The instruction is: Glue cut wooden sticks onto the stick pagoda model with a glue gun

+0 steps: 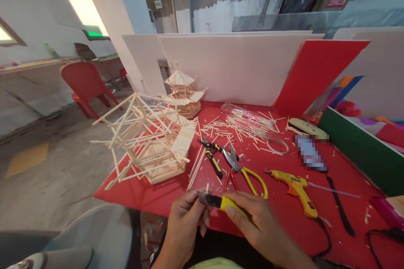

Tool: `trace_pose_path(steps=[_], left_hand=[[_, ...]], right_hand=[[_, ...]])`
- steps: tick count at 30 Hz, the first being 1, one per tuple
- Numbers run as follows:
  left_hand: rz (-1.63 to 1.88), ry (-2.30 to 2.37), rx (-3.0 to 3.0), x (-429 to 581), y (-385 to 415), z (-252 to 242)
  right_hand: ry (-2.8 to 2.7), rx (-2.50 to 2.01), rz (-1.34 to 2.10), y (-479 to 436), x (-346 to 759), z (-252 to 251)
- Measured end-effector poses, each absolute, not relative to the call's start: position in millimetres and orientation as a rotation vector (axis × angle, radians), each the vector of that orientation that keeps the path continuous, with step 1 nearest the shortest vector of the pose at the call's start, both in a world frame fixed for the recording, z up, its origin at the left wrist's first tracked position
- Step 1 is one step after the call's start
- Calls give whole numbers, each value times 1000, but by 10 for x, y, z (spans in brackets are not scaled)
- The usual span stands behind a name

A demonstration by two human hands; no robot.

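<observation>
My right hand (257,218) is wrapped round a yellow and black utility knife (227,204). The blade end points left and meets the fingers of my left hand (184,220). Pinched in those left fingers is a short wooden stick (207,186), its pale tip showing above the knife. Beyond my hands, to the left, stands an open frame model (164,172) built of wooden sticks, partly roofed. Black and yellow pliers (213,160), yellow-handled shears (249,172) and a yellow hot glue gun (295,187) lie on the red table (151,199).
A small finished-looking stick pagoda (182,92) stands at the back. Loose sticks (221,128), a plastic bag of sticks (249,122), a tape roll (277,146) and a blurred phone (309,152) lie behind the tools. White boards (221,67) rise behind the table; a grey stool (97,235) stands left.
</observation>
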State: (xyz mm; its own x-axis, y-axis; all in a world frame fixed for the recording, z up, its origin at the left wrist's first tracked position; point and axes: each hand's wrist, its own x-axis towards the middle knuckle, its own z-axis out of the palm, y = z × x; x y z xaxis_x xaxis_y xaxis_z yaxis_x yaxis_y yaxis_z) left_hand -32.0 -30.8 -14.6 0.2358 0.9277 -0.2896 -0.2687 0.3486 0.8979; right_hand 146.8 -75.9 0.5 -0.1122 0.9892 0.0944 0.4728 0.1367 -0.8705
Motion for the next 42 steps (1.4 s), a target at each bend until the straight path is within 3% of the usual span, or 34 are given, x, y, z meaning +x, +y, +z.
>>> trace_pose_path(steps=[23,42], left_hand=[[792,943,1025,-284,-152,-225],[878,1037,961,-296,-131,-274]], right_hand=[[-1692,-1481,935,-649,1694,-124],[-1714,-1467,926,-628,1650,-234]])
